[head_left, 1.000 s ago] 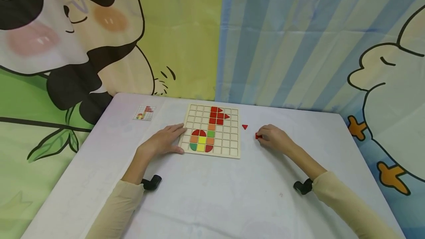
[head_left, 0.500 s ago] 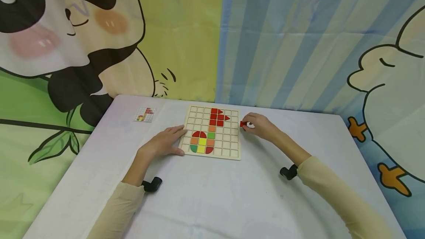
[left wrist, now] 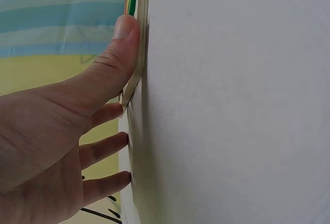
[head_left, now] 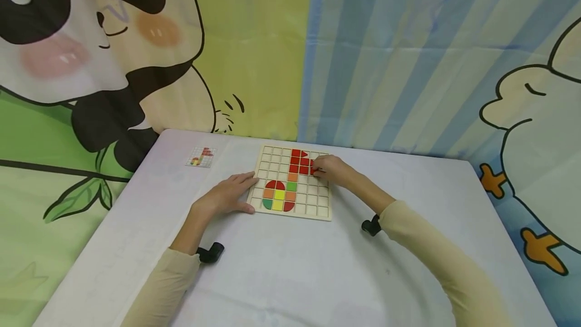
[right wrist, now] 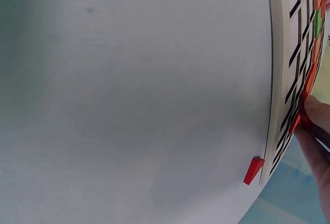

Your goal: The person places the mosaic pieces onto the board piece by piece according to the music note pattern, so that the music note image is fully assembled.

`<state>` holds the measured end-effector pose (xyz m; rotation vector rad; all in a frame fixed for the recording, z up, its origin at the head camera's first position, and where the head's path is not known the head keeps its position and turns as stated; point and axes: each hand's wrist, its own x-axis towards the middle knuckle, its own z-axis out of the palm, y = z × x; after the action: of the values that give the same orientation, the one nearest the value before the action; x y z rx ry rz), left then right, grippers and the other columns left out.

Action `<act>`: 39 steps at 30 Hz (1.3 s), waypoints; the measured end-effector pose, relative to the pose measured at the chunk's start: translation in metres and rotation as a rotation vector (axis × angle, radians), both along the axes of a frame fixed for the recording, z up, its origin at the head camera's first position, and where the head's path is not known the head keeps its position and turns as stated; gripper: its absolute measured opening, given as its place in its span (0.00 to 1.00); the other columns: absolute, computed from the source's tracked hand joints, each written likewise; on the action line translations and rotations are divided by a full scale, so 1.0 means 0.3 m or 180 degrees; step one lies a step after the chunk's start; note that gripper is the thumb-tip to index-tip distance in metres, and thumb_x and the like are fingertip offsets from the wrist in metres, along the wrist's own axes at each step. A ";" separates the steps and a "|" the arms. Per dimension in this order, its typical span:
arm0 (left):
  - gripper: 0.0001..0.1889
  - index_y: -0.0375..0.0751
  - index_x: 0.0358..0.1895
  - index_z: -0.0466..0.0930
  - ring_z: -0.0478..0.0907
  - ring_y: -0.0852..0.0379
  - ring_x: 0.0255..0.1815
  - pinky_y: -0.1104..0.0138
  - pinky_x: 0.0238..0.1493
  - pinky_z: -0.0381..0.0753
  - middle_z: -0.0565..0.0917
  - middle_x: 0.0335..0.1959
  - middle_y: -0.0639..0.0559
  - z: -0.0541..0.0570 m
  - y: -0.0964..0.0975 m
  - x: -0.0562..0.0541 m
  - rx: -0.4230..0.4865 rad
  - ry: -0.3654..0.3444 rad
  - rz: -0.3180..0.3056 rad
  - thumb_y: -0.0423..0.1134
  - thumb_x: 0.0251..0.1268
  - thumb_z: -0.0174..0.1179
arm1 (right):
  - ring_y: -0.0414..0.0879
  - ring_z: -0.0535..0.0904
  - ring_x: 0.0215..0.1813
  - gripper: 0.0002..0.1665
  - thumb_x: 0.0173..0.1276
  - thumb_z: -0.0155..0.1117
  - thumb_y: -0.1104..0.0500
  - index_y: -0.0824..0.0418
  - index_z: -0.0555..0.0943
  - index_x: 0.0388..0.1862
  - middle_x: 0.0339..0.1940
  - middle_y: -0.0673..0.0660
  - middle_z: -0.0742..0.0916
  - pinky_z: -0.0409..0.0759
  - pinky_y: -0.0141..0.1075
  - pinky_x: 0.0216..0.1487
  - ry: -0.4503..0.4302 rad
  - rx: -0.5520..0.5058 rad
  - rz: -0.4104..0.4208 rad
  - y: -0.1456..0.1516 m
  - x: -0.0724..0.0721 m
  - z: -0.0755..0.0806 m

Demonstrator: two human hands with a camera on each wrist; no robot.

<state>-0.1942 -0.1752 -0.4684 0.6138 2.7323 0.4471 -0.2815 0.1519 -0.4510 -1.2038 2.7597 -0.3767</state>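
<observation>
A pale wooden grid board [head_left: 313, 209] lies on the table, with red, orange, green and yellow pieces set in some of its cells. At its left edge rests my left hand [head_left: 227, 195], fingers spread and fairly straight, the thumb [left wrist: 124, 41] along the board's side. My right hand [head_left: 335, 170] is over the board's right part and pinches a small red block [right wrist: 303, 109] between thumb and fingers, right beside the red pieces [head_left: 295, 161]. The hand covers part of those red pieces in the head view.
A loose red triangle piece [right wrist: 253, 170] lies on the table just off the board's right edge, hidden by my hand in the head view. A small card [head_left: 201, 157] with a printed coloured grid lies at the back left. Behind the white table [head_left: 281, 276] hangs a cartoon curtain [head_left: 254, 39].
My right hand has moved left from the table on the right, carrying the red block onto the board beside the red pieces. The left hand has stayed at the board's left edge.
</observation>
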 end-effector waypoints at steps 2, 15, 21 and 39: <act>0.50 0.47 0.76 0.56 0.53 0.41 0.78 0.43 0.72 0.61 0.55 0.79 0.46 -0.003 0.003 -0.002 -0.0011 -0.0002 -0.0005 0.61 0.51 0.67 | 0.47 0.81 0.37 0.03 0.65 0.66 0.63 0.63 0.83 0.34 0.35 0.57 0.87 0.81 0.37 0.40 -0.0004 -0.0005 -0.0011 -0.002 -0.001 -0.003; 0.50 0.46 0.76 0.57 0.54 0.40 0.77 0.42 0.72 0.62 0.56 0.78 0.44 0.004 0.006 0.003 -0.0064 0.0035 -0.0031 0.62 0.50 0.66 | 0.49 0.83 0.42 0.03 0.64 0.66 0.63 0.62 0.86 0.34 0.37 0.56 0.88 0.82 0.41 0.47 0.0122 -0.0142 -0.0126 -0.003 0.011 -0.028; 0.49 0.46 0.76 0.57 0.54 0.40 0.77 0.43 0.72 0.62 0.56 0.78 0.44 0.006 0.004 0.003 -0.0049 0.0045 -0.0017 0.61 0.51 0.67 | 0.52 0.79 0.43 0.07 0.63 0.68 0.63 0.65 0.88 0.38 0.40 0.60 0.84 0.82 0.39 0.44 0.0173 -0.0089 -0.0170 0.000 0.032 -0.007; 0.49 0.45 0.76 0.56 0.54 0.39 0.77 0.42 0.72 0.62 0.56 0.78 0.44 0.011 0.005 0.006 -0.0047 0.0052 -0.0048 0.60 0.52 0.67 | 0.52 0.82 0.45 0.15 0.65 0.65 0.63 0.69 0.84 0.50 0.45 0.63 0.84 0.83 0.42 0.46 -0.0307 -0.0173 -0.0665 0.200 0.035 -0.005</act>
<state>-0.1926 -0.1737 -0.4650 0.6363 2.7420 0.4196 -0.2711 0.2118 -0.4526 -0.8838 2.8144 -0.5176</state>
